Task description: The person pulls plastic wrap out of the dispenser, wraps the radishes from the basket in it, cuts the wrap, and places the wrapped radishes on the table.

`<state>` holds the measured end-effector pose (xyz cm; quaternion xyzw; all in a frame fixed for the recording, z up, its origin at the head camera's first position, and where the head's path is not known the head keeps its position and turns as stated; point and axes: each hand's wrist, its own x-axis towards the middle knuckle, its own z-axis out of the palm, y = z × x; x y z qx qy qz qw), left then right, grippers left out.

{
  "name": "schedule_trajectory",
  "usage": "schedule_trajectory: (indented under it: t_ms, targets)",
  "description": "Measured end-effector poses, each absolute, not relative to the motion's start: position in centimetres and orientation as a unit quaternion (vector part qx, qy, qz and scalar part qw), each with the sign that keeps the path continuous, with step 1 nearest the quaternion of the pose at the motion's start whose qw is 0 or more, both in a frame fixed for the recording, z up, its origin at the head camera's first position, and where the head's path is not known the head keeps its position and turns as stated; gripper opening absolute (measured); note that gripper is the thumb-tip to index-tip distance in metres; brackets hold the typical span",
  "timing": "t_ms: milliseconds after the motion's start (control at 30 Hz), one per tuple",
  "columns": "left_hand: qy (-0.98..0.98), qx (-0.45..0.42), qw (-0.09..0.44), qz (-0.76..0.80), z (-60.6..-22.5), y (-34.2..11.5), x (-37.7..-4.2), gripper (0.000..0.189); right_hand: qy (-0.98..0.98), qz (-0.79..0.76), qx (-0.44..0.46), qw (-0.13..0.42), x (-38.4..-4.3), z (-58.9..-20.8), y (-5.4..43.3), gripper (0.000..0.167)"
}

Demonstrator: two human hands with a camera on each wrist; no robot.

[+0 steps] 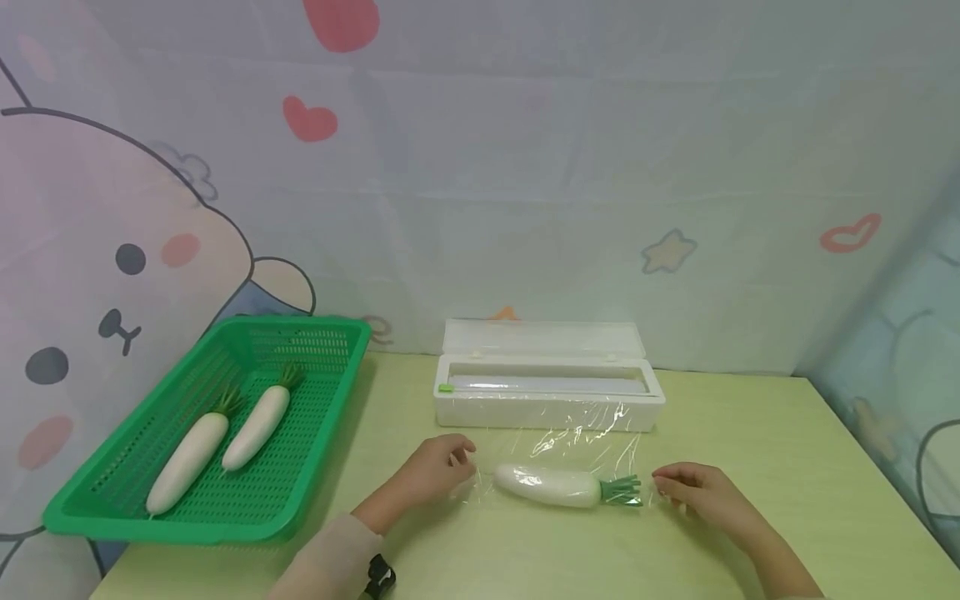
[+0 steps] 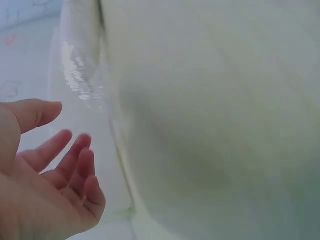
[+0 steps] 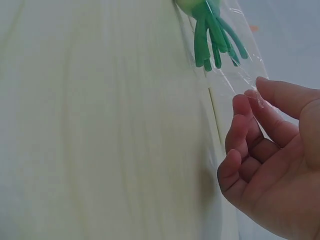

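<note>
A white radish [image 1: 547,487] with cut green stalks [image 3: 215,37] lies sideways on the table, with clear plastic wrap [image 1: 577,443] over it. The wrap stretches back to a white dispenser box [image 1: 540,414] whose lid stands raised. At the radish's right, my right hand [image 1: 701,496] pinches a corner of the wrap between thumb and index finger, the other fingers curled. Beside the radish's left tip is my left hand [image 1: 435,475]. Its thumb and loosely bent fingers [image 2: 75,155] are apart in the left wrist view, near the wrap's left edge, nothing visible between them.
A green plastic basket [image 1: 172,531] stands on the left of the table, holding two more white radishes, one longer [image 1: 187,462] and one shorter [image 1: 258,429]. Behind the yellow-green table [image 1: 750,433] hangs a patterned cloth [image 1: 525,208].
</note>
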<state>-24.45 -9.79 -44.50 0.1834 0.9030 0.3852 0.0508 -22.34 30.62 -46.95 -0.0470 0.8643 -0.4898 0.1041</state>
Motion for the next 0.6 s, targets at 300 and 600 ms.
schedule_trajectory:
  t_ms: [300, 600]
  targets:
    - [0.885, 0.227, -0.061, 0.402, -41.4, -8.1, -22.7, 0.024, 0.872, -0.479, -0.067, 0.075, -21.9, -45.0, 30.8, 0.040]
    - [0.906, 0.345, -0.067, 0.237, -41.8, -5.2, -19.8, 0.022, 0.904, -0.402, -0.112, -0.087, -20.3, -42.0, 27.7, 0.023]
